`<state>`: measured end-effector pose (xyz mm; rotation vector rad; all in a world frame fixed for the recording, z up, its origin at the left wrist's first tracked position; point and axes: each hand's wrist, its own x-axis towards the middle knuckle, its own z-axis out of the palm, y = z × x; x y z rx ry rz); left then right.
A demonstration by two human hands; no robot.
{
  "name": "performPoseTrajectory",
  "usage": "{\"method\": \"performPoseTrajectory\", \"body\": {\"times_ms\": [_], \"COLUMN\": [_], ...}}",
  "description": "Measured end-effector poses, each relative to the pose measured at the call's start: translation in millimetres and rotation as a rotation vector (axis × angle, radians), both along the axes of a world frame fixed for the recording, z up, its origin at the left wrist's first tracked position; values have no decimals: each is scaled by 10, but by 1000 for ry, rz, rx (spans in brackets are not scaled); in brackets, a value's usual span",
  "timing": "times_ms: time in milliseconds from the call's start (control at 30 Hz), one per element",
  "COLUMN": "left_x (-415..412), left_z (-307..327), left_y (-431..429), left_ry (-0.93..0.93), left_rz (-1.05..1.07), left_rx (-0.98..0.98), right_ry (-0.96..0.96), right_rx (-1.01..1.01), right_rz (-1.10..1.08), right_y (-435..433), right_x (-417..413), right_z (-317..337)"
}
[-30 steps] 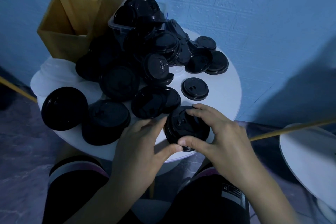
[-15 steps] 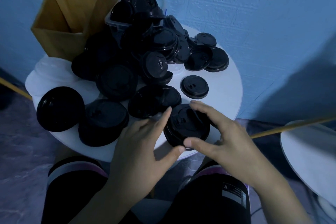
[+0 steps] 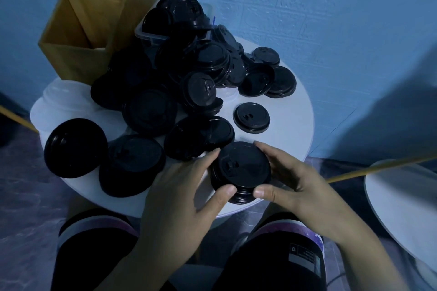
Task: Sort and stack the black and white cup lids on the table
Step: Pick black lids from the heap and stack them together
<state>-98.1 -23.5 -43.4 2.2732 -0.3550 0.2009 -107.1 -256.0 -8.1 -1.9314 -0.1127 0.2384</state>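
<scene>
The round white table (image 3: 295, 106) is carrying a big jumbled pile (image 3: 165, 82) of glossy black lids, heaped around a clear tub (image 3: 151, 36) at the back. At the near edge, the left hand (image 3: 179, 196) and right hand (image 3: 295, 186) are cupping a short stack (image 3: 241, 168) of black lids from either side, fingers curling round its rim, thumbs pressing its near side, a raised sip tab showing on top. Just beyond, a lone lid (image 3: 251, 117) is lying flat, apart from the pile.
</scene>
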Motion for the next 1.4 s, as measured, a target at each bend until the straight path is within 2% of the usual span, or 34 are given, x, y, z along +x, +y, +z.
{"method": "performPoseTrajectory", "body": {"times_ms": [400, 633, 733, 900, 1133, 1233, 1400], "left_x": [-41, -126, -112, -108, -114, -104, -111], "left_z": [-8, 30, 37, 31, 4, 26, 67], "left_y": [73, 140, 159, 169, 195, 191, 185], "left_ry": [23, 54, 53, 73, 56, 44, 29], "left_rz": [-58, -64, -61, -59, -61, -55, -60], "left_rx": [14, -7, 16, 0, 19, 26, 39], "right_ry": [-11, -35, -180, -280, -330, -294, -205], "right_rx": [27, 37, -110, -332, -451, -391, -79], "right_rz": [3, 107, 21, 174, 303, 294, 251], "right_y": [65, 71, 66, 224, 472, 479, 386], "right_x": [25, 195, 465, 922, 1160, 1201, 1132], "right_z": [-1, 187, 207, 153, 190, 194, 275]}}
